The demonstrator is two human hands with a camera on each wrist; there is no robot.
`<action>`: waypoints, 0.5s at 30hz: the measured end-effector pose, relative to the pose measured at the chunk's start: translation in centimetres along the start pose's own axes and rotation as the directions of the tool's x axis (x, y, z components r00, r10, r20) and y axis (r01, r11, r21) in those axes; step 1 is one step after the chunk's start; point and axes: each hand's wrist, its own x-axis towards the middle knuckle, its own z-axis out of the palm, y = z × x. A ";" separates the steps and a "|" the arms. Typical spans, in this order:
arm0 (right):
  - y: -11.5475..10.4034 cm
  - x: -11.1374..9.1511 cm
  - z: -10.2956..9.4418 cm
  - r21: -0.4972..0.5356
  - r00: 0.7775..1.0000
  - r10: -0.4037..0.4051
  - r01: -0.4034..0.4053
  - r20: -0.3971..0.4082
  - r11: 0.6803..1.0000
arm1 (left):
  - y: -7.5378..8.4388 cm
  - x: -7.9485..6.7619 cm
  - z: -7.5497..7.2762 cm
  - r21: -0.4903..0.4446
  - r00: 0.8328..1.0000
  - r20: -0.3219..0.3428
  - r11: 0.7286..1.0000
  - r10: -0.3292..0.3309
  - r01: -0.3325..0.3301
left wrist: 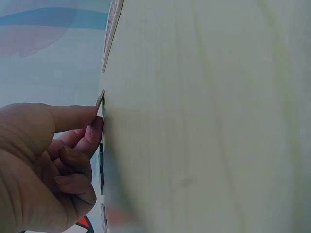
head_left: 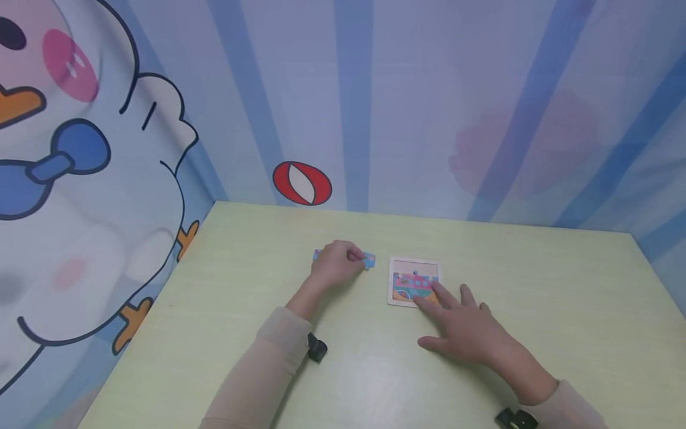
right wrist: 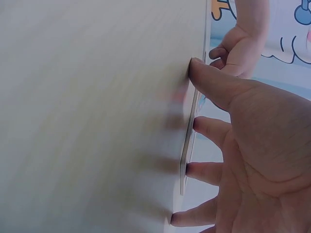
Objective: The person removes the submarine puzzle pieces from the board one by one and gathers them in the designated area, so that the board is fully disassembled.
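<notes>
My left hand [head_left: 336, 262] pinches a small blue puzzle piece [head_left: 370, 260] just left of the puzzle tray. In the left wrist view the piece [left wrist: 100, 99] looks thin and tilted at the thumb tip, one edge close to the table. The other fingers of this hand are curled in. A square, pale-rimmed puzzle tray [head_left: 390, 286] holds joined pink, blue and orange pieces [head_left: 408, 281] in its lower part; its upper strip shows bare backing. Fingers spread, my right hand [head_left: 466, 328] rests two fingertips on the tray's lower right, with the thumb on the table.
Another blue puzzle piece [head_left: 316, 254] shows partly behind my left hand. Thin edges of loose pieces [left wrist: 101, 167] lie on the table in the left wrist view. The pale yellow table [head_left: 241, 268] meets a printed cloth backdrop [head_left: 402, 119] behind and at the left.
</notes>
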 end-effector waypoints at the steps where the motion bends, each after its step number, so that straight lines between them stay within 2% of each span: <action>1: 0.0 0.0 0.0 0.001 1.000 0.001 -0.001 -0.001 1.000 | 0.0 0.0 0.0 0.004 1.000 -0.001 1.000 -0.002 0.002; 15: 0.0 -0.1 -0.1 0.009 1.000 -0.002 0.002 -0.011 1.000 | 0.2 0.0 0.0 0.051 1.000 -0.008 0.999 0.012 -0.012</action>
